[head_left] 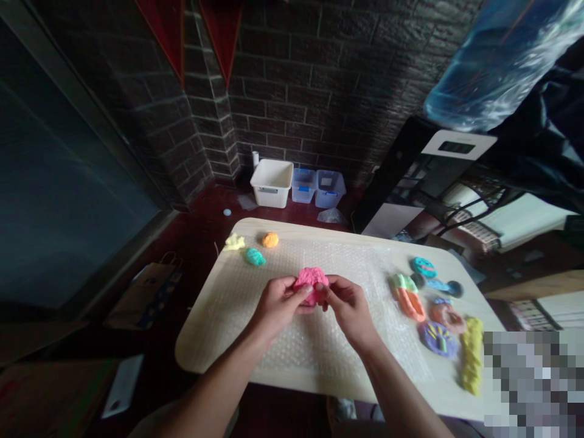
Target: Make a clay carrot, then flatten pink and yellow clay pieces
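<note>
A lump of pink modelling clay (311, 278) is held up between both hands, above the bubble wrap (347, 340) that covers the middle of the table. My left hand (283, 299) grips its left side, thumb across the front. On the right side, my right hand (345, 303) pinches the clay with thumb and fingers. The piece looks flattened, with a rough, bumpy surface. Beyond the left hand lie an orange clay ball (270, 239), a green clay lump (255, 257) and a pale yellow clay piece (234, 242).
Several shaped clay pieces lie at the table's right, among them a purple disc (438, 339), a yellow strip (472, 356) and a blue disc (424, 267). Behind the table stand a white basket (272, 182) and two clear bins (329, 188). A water dispenser (396, 176) stands back right.
</note>
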### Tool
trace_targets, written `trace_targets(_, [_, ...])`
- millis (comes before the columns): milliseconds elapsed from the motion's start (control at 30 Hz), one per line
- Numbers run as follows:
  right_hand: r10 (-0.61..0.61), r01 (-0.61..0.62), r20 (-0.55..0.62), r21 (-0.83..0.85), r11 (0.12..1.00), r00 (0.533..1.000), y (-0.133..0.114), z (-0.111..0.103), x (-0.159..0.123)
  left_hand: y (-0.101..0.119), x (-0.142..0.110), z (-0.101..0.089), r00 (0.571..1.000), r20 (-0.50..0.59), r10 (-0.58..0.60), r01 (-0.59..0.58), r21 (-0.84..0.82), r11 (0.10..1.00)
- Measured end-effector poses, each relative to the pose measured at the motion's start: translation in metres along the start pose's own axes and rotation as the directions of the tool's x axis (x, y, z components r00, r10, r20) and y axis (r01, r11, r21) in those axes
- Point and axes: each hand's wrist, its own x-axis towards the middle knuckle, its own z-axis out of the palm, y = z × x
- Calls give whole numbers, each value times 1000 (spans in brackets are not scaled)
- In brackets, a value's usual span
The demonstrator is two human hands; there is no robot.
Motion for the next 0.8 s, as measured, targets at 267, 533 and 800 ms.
trace_targets(267, [27, -27, -24, 17, 999, 999, -7, -2, -5, 0, 1, 14, 998, 49, 40, -41, 28, 999])
trace_targets(533, [115, -123, -83, -89, 988, 990, 0, -30, -3, 12, 10, -8, 960, -182, 215, -154, 298, 942])
trace_targets(800, [112, -94, 13, -459, 884, 994, 25, -54, -2, 3, 23, -34, 929, -88, 358, -192, 715, 673])
